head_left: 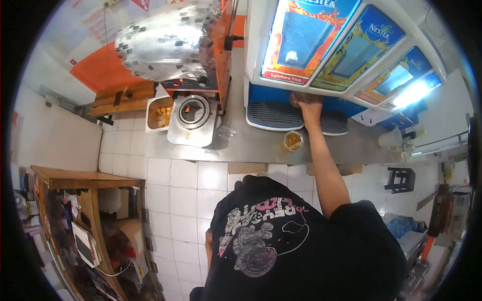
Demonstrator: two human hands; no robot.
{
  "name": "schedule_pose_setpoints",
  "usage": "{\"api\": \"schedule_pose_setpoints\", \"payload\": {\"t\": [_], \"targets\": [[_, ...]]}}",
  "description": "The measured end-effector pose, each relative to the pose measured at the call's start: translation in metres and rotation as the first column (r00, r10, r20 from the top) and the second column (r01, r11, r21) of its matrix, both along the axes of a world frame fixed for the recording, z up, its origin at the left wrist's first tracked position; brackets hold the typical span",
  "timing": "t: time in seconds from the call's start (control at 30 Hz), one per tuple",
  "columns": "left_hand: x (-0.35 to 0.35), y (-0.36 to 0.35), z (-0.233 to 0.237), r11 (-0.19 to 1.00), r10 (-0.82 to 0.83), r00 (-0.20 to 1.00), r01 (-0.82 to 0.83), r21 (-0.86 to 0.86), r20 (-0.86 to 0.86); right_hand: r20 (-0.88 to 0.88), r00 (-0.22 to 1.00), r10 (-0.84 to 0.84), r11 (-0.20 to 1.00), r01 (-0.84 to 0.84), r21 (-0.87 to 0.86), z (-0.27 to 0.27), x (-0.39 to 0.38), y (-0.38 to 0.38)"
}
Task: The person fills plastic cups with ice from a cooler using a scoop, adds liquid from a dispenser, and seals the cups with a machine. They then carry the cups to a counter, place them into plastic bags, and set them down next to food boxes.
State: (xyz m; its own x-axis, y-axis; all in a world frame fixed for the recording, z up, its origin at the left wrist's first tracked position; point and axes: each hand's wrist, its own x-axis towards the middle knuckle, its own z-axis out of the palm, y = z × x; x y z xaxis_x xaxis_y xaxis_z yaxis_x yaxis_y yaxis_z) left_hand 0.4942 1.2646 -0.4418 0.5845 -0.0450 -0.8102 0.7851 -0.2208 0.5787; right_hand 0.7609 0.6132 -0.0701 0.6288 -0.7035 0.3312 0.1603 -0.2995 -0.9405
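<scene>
My right hand [309,105] reaches under the front of the drink dispenser [271,85], its fingers wrapped round a clear plastic cup [295,97] that is partly hidden in shadow. Two black slotted drip trays [275,114] lie on either side of that hand. Nearer to me, a clear cup of amber drink [292,141] stands on the metal counter [241,145], left of my right forearm. Of my left arm only a sliver of skin [209,242] shows beside my black shirt; its fingers are hidden.
Left on the counter stands a cup sealing machine [191,118] with a plastic-wrapped top. Beside it is a metal pan of orange-brown pieces [161,116]. A wooden shelf [90,175] fills the lower left. A clear pitcher [390,140] stands at the counter's right end.
</scene>
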Motion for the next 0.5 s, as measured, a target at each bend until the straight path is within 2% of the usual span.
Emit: {"api": "schedule_pose_setpoints", "payload": {"t": [0.03, 0.07, 0.17, 0.23, 0.43, 0.5], "targets": [[-0.001, 0.000, 0.001, 1.000, 0.005, 1.000, -0.005, -0.002, 0.001, 0.020, 1.000, 0.021, 0.998, -0.022, 0.052, -0.001, 0.002, -0.001], [0.001, -0.001, -0.001, 1.000, 0.006, 1.000, -0.006, -0.004, 0.007, 0.074, 0.997, -0.018, 1.000, 0.018, 0.002, -0.001, 0.005, 0.000], [-0.001, -0.001, -0.001, 1.000, 0.012, 1.000, -0.012, -0.008, 0.014, 0.109, 0.994, 0.001, 1.000, -0.001, -0.002, 0.001, 0.003, 0.003], [0.000, -0.001, -0.004, 1.000, 0.012, 1.000, -0.011, -0.011, 0.019, 0.084, 0.996, 0.025, 0.999, -0.028, 0.045, 0.019, -0.001, 0.015], [0.001, 0.000, -0.006, 1.000, 0.018, 1.000, -0.017, -0.015, 0.022, 0.063, 0.994, 0.089, 0.975, -0.099, 0.198, 0.009, 0.000, 0.005], [0.002, -0.003, -0.009, 1.000, 0.012, 1.000, -0.012, -0.020, 0.015, 0.129, 0.991, -0.022, 0.993, 0.036, -0.108, 0.001, 0.003, 0.000]]}}
